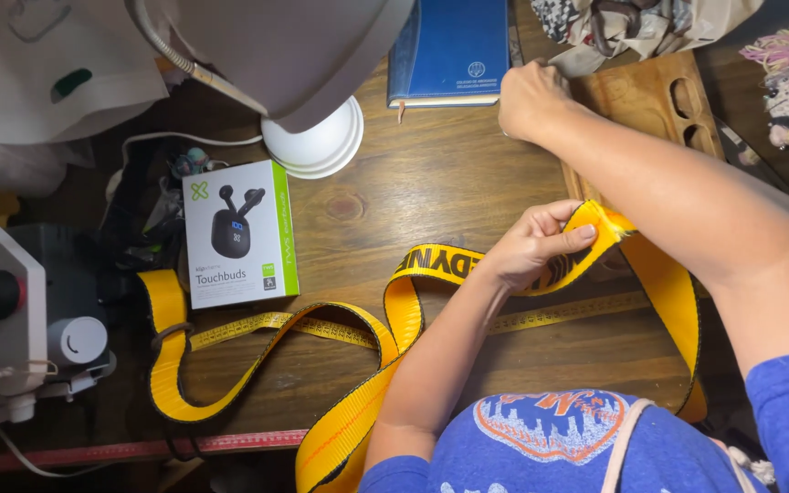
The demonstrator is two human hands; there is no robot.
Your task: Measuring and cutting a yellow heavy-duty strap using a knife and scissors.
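Left hand (531,246) pinches a fold of the wide yellow strap (404,310) with black edging, thumb on top and fingers curled under, near the middle of the desk (440,183) and a little toward its right edge. From that pinch the strap runs two ways: one length goes left in loose bends across the desk and loops back near the left edge, then drops over the near edge; the other arcs right and down toward the person's lap. A thin yellow measuring tape (550,313) lies flat on the desk beneath the strap, running left to right and passing under the left forearm.

Right hand (531,96) is stretched toward the far edge, knuckles up and fingers curled down out of sight; whether it holds anything cannot be told. It rests at the near-left corner of a wooden tray (650,100) with cut-out holes, just beside a blue book (454,50).

Further left on the desk stand a white earbud box (239,233) with a green side and, beyond it, the round white base of a lamp (317,141). A white and grey machine (11,319) sits at the left edge.
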